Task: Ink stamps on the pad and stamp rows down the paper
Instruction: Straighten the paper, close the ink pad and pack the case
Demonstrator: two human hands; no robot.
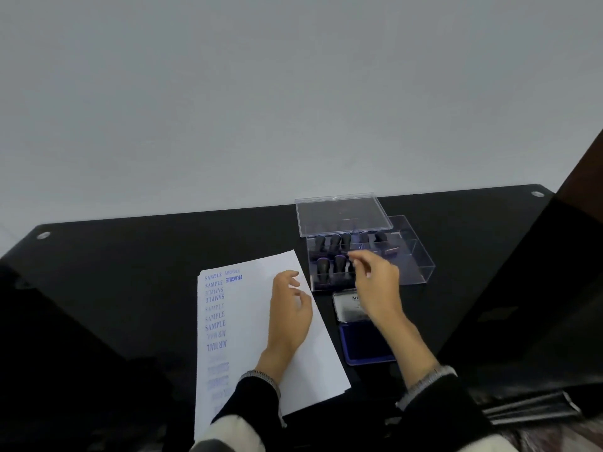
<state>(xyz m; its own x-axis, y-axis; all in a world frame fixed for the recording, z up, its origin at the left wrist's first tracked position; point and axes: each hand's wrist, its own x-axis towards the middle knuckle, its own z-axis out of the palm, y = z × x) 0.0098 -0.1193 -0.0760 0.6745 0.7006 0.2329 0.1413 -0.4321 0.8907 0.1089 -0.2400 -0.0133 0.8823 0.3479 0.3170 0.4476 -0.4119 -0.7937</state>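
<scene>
Looks like we're between stamps: the right hand (375,282) hovers over the clear stamp box (368,259) near the tabletop's far edge, fingers loosely curled, gripping nothing as far as I can tell. The left hand (288,308) rests relaxed on the paper (261,337), with the open ink pad (365,344) just right of it. Next it needs to pick a fresh stamp (336,243) and ink it.

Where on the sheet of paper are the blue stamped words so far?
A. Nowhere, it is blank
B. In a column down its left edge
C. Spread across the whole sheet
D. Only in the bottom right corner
B: the stamped words, such as SAMPLE and AIR MAIL, run down the left edge of the paper, while the rest of the sheet is bare white.
</scene>
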